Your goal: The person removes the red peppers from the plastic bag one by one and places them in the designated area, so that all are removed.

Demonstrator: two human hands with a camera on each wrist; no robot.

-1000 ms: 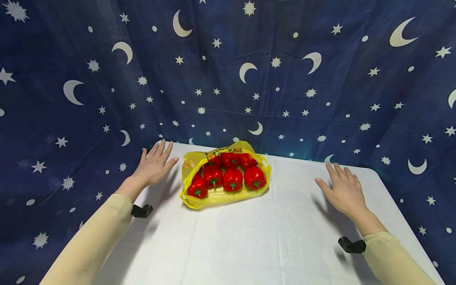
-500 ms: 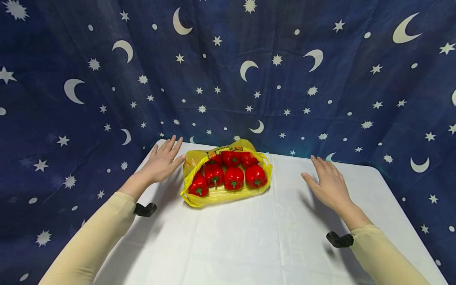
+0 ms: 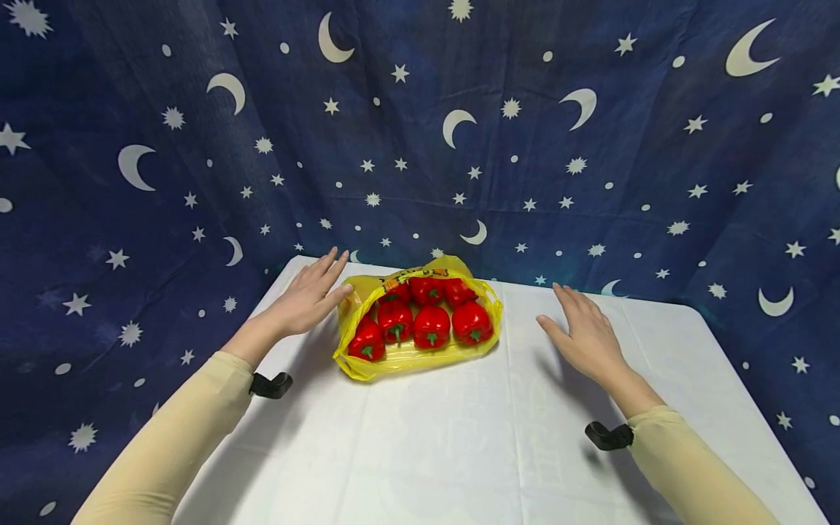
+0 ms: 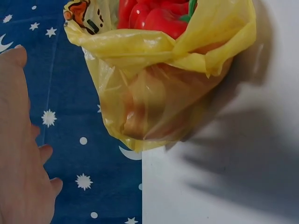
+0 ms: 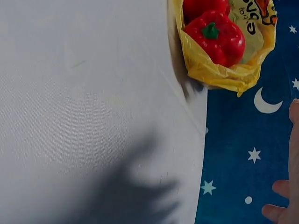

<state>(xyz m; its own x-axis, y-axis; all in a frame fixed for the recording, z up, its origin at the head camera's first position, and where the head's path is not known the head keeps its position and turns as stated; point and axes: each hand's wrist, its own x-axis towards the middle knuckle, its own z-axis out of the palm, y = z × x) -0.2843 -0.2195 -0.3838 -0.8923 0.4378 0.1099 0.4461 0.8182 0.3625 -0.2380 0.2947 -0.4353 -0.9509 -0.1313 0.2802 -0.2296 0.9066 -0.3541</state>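
Note:
A yellow plastic bag [image 3: 420, 359] lies at the far side of the table with its mouth facing me. Several red bell peppers [image 3: 431, 327] with green stems sit inside it, in two rough rows. My left hand [image 3: 307, 299] hovers at the bag's left side, fingers straight, thumb tip right by the bag's edge. In the left wrist view, the bag's side [image 4: 149, 102] fills the middle, with a red pepper above its rim. My right hand [image 3: 586, 337] is held over the table to the right of the bag, fingers straight and apart from it. Neither hand holds anything.
A white cloth covers the table [image 3: 433, 452]; its back edge runs just behind the bag. Dark blue fabric [image 3: 420, 131] with white moons and stars hangs behind and to both sides. Black straps [image 3: 270, 385] sit at both wrists.
My right hand has moved left toward the bag. My left hand has shifted a little right, closer to the bag's left edge. The bag and peppers stay put.

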